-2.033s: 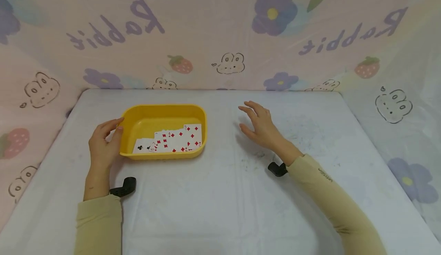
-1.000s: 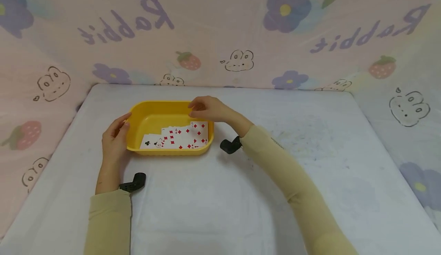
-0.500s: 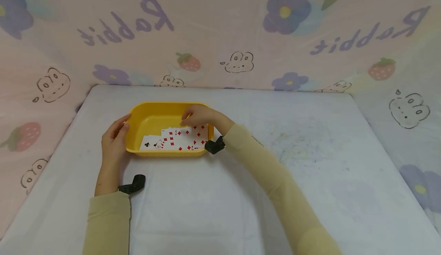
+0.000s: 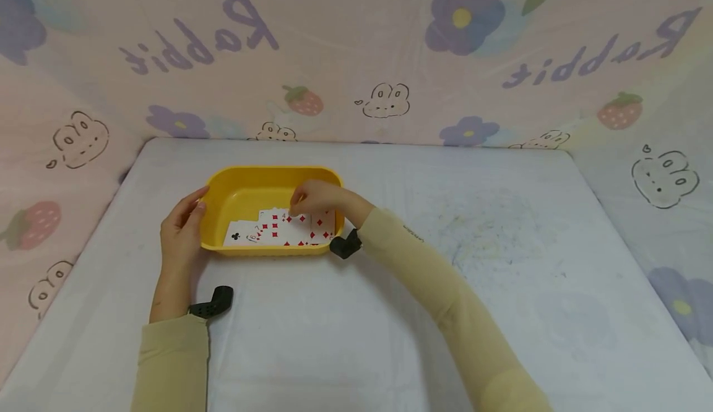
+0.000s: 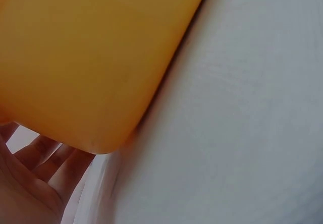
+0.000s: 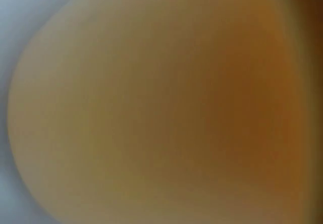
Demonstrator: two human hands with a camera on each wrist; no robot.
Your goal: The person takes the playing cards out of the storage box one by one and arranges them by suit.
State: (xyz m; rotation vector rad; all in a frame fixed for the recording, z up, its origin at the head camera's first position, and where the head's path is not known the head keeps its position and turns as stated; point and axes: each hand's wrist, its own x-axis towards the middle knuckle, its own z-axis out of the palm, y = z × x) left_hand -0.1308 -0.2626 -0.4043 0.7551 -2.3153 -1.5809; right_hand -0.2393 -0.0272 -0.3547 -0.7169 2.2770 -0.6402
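A yellow plastic tray (image 4: 267, 251) stands left of the table's middle, holding several overlapping face-up playing cards (image 4: 235, 236). A club card lies at their left end and diamond cards at the right. My left hand (image 4: 181, 229) holds the tray's left end, thumb at the rim; in the left wrist view its fingers (image 5: 70, 168) lie behind the tray's wall. Reaching over the right rim, my right hand (image 4: 317, 197) has its fingers curled, thumb and fingertips pinching at the upper edge of the diamond cards. The right wrist view shows only the tray's blurred yellow wall.
A white cloth covers the table (image 4: 334, 325), with dark smudges right of the tray. A printed curtain (image 4: 345, 41) hangs behind and at both sides. Black wrist cameras (image 4: 214, 302) sit below both hands.
My right hand has come from the table's right side over the tray's right end, then down to the diamond cards, its fingers curling. My left hand stays at the tray's left end.
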